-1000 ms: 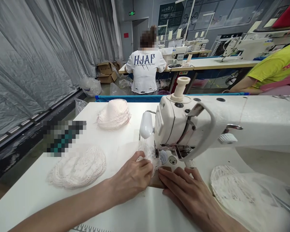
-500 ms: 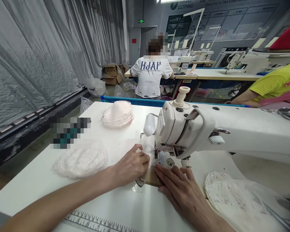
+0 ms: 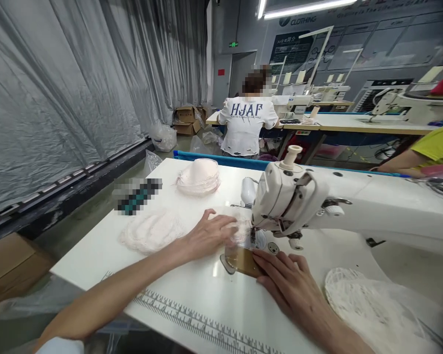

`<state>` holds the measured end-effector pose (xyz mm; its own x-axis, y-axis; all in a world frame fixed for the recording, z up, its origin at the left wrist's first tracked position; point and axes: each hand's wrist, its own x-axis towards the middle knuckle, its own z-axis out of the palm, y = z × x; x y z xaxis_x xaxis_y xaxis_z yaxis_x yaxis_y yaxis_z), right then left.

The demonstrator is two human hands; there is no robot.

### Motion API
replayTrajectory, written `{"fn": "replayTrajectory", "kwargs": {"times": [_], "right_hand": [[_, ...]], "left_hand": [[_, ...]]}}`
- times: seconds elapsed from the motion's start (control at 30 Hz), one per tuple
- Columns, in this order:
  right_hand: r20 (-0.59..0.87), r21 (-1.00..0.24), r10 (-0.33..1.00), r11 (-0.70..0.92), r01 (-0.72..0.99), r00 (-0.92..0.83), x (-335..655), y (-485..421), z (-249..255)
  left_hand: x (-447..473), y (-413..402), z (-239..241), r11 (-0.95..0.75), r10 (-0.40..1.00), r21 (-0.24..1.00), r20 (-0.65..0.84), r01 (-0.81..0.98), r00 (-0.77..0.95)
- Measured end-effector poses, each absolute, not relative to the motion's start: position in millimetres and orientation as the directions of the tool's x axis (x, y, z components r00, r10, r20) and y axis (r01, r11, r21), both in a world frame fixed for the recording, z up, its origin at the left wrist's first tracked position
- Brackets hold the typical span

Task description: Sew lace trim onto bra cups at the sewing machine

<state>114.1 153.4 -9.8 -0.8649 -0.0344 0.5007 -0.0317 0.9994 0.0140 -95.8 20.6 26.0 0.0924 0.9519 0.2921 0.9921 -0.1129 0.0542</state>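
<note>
1. White lace (image 3: 242, 231) lies just left of the sewing machine (image 3: 290, 194), under the left hand (image 3: 212, 235); whether those fingers pinch it, I cannot tell.
2. The right hand (image 3: 290, 280) rests in front of the sewing machine, fingers outstretched, tips at a brown panel (image 3: 241, 261).

White table (image 3: 206, 290) carrying sewing machine (image 3: 358, 196), pale pink stack (image 3: 198, 178), lacy pile (image 3: 151, 231)

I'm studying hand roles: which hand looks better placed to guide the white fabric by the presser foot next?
Probably the left hand: it is on the white fabric; the right hand rests at the brown plate.
</note>
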Motion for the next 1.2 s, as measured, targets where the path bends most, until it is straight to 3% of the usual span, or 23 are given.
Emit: {"fn": "replayTrajectory", "kwargs": {"times": [0.13,0.23,0.4,0.5,0.6,0.67,0.7,0.73,0.8,0.87,0.93,0.97,1.03,1.2], "right_hand": [[0.512,0.032,-0.076,0.997,-0.069,-0.855,114.6,141.2,3.4],[0.488,0.004,-0.121,0.991,-0.136,-0.865,112.3,116.8,12.4],[0.414,-0.071,-0.187,0.969,-0.237,-0.891,120.1,73.8,3.5],[0.33,-0.064,-0.189,0.973,-0.222,-0.925,134.1,54.4,-12.9],[0.401,-0.068,-0.089,0.99,-0.126,-0.912,141.7,36.1,-26.7],[0.474,-0.089,-0.037,0.992,-0.089,-0.88,141.9,25.2,-28.1],[0.492,-0.11,-0.031,0.989,-0.097,-0.87,142.0,20.9,-25.4],[0.491,-0.143,-0.036,0.982,-0.122,-0.871,143.1,17.5,-20.4],[0.425,-0.288,-0.052,0.939,-0.189,-0.904,149.7,14.0,-4.6],[0.229,-0.543,-0.046,0.823,-0.167,-0.972,161.6,13.7,14.3],[-0.064,-0.78,-0.077,0.625,0.002,-0.995,174.6,14.9,30.3],[-0.169,-0.837,-0.1,0.541,0.089,-0.981,180.1,15.8,35.5],[-0.258,-0.884,-0.118,0.43,0.185,-0.959,187.6,17.9,39.4],[-0.204,-0.944,-0.102,0.283,0.168,-0.974,193.9,22.7,29.9]], "left_hand": [[-93.0,-19.8,43.3,0.062,0.993,0.076,0.091,0.995,-0.069],[-75.5,-47.9,50.2,0.033,0.999,0.176,-0.013,0.984,-0.031],[-47.1,-77.6,47.8,-0.055,0.981,0.163,0.193,0.985,0.023],[-34.4,-94.0,33.5,-0.19,0.96,0.174,0.237,0.966,0.146],[-21.0,-109.4,10.9,-0.225,0.944,0.028,0.252,0.974,0.211],[-11.6,-118.2,-2.5,-0.203,0.902,-0.082,0.372,0.976,0.219],[-6.8,-122.4,-6.4,-0.197,0.872,-0.079,0.442,0.977,0.212],[-2.0,-126.7,-7.9,-0.202,0.846,-0.018,0.501,0.979,0.183],[7.9,-135.3,-2.8,-0.208,0.862,0.284,0.505,0.936,0.039],[16.9,-142.7,9.7,-0.101,0.948,0.686,0.285,0.721,-0.139],[23.6,-146.6,22.4,0.127,0.98,0.918,-0.058,0.375,-0.189],[25.8,-146.7,26.8,0.235,0.964,0.946,-0.199,0.223,-0.174],[28.2,-143.3,30.1,0.353,0.928,0.934,-0.342,0.051,-0.15],[29.8,-130.7,24.0,0.395,0.912,0.915,-0.38,0.082,-0.155]]}}
